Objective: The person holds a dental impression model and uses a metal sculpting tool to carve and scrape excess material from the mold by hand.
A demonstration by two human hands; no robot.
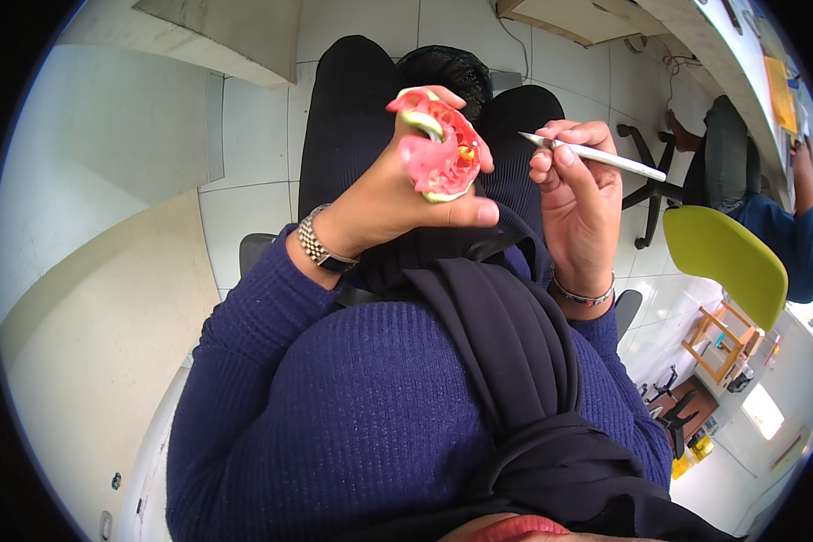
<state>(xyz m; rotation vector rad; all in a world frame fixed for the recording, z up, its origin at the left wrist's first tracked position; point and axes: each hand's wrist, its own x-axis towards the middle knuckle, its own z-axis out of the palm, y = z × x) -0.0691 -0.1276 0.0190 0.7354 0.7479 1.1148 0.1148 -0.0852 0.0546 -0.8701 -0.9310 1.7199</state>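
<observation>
My left hand (381,191) is closed around a pink-red carved piece (447,155) with pale green rims, like a watermelon cut into petals. Small curved hollows and a yellow spot show on its face, and the fingers behind it are partly hidden. To the right, my right hand (580,194) grips a slim white-handled carving knife (610,161) between thumb and fingers. The knife's pointed blade aims left toward the carved piece, with a gap between them. Both hands are raised above my lap.
Below my hands, between my knees, sits a dark bin with a black liner (444,72). A yellow-green chair (724,262) stands at right, near another person in a blue top (786,239). A desk edge (696,45) runs along the upper right; a pale panel (108,289) fills the left.
</observation>
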